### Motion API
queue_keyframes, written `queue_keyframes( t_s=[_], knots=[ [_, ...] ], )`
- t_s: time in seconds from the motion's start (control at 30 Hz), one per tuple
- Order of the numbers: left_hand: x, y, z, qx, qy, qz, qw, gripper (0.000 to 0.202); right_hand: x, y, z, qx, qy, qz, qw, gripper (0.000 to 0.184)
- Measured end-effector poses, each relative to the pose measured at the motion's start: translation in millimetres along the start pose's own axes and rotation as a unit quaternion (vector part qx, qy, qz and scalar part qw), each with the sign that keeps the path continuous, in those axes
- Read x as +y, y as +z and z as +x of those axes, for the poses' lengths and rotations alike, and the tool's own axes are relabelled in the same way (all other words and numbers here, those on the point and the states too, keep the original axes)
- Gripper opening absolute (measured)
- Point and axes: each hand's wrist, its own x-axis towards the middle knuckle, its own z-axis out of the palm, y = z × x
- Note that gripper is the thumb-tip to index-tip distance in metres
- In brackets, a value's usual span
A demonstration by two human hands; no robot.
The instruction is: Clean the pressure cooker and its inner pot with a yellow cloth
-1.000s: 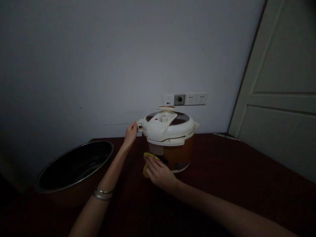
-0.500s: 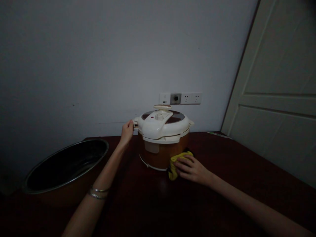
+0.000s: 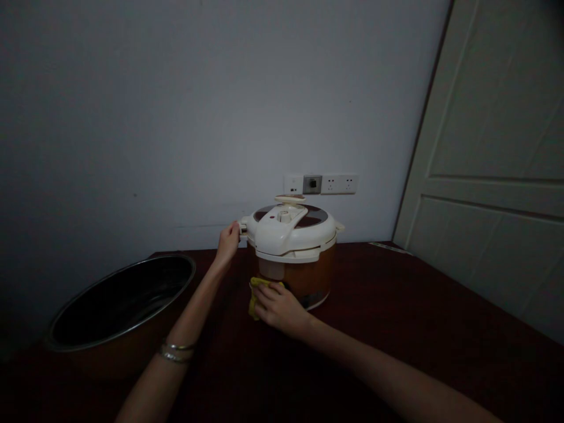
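My left hand [image 3: 228,241] grips the side handle [image 3: 242,226] of an orange pressure cooker [image 3: 308,276] near the back of a dark table [image 3: 418,329]. My right hand [image 3: 278,305], fingers curled, presses a yellow cloth [image 3: 254,291] against the cooker's lower front.

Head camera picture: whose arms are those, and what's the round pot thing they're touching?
The camera sits on a person's head, looking down, so both arms are that person's own. The left hand grips the side handle of a round electric cooker with an orange body and cream lid. The right hand presses a small yellow cloth against the cooker's lower front. The cooker stands on a dark reddish-brown table. On its left sits a big shiny metal basin. Behind are white wall sockets and a cream door.
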Motion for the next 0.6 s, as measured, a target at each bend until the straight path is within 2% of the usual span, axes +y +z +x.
queue_keyframes(
  t_s=[0.13,0.3,0.4,0.47,0.53,0.6],
  knots=[
    [0,-1.3,0,-0.004,-0.014,0.002,1.0,0.034,11,-11,-24,-0.001,-0.043,0.014,0.999,0.014],
    [-1,-0.8,1,0.002,-0.014,-0.011,1.0,0.042,39,-25,-86,0.042,-0.064,0.017,0.997,0.014],
    [-2,0.9,1,0.008,-0.016,-0.018,1.0,0.043,58,-30,-119,0.065,-0.046,0.015,0.997,0.016],
    [-2,2.1,1,0.014,-0.015,-0.021,1.0,0.042,67,-30,-136,0.082,0.011,0.031,0.996,0.021],
    [-2,3.4,0,0.015,-0.012,-0.023,1.0,0.042,72,-26,-145,0.108,0.12,0.076,0.984,0.024],
    [-2,4.7,0,0.018,-0.011,-0.022,1.0,0.041,73,-19,-145,0.146,0.255,0.133,0.946,0.028]
  ],
)
